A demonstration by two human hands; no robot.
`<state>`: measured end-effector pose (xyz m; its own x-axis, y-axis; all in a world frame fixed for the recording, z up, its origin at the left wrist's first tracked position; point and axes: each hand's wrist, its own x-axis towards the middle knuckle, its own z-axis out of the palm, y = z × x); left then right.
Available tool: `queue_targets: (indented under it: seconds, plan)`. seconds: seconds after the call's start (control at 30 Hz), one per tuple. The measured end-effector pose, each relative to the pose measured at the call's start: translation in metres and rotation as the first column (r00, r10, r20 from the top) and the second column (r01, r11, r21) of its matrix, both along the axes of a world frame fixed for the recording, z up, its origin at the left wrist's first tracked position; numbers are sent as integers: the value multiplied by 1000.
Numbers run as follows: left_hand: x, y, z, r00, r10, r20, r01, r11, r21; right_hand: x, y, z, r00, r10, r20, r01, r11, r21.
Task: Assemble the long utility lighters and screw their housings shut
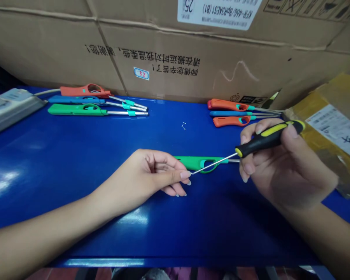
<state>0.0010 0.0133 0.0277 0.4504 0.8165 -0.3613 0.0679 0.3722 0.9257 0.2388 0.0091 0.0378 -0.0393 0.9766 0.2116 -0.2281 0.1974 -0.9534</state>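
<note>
Head view, from the left: an orange lighter (78,91), a blue lighter (71,100) and a green lighter (76,110) lie parallel on the blue bench (55,163), metal tubes to the right, apparently lined up to stay together and out of the hands' way. The left grip (151,175) has thumb and fingertips brought together right at the tip of the screwdriver (259,146), most likely to steady that end. Just behind it, a second green lighter (187,162) lies crosswise on the bench, tube to the right, near both hands. The right grip (288,171) is clamped on the screwdriver's black-and-yellow handle, slanting the shaft down leftwards so that it meets the opposite fingertips. Farther back, two more orange lighters (227,104) and another blue lighter (230,113) lie side by side, seemingly kept as a separate group.

At the far left, a pale device (13,107) is cut off by the frame. Whether the left fingertips pinch something small is too tiny to tell; those fingers cover the second green lighter's handle end, and the right hand hides its tube end. Some white slivers (183,126) behind cannot be identified. At the right, a yellow-taped package (332,101) is cut off too, and the tube tips beside it are hard to make out.
</note>
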Motion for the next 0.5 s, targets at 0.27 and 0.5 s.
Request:
queue_targets:
  seconds: [0.27,0.5]
  plan:
    - [-1,-1,0,998,-15,-55,17,999,41,-1,-1,2,1000,1,-24,0,1000,18]
    - [1,-2,9,995,-24,-98,21,999,-31,0,2,-2,998,41,-55,-36,995,96]
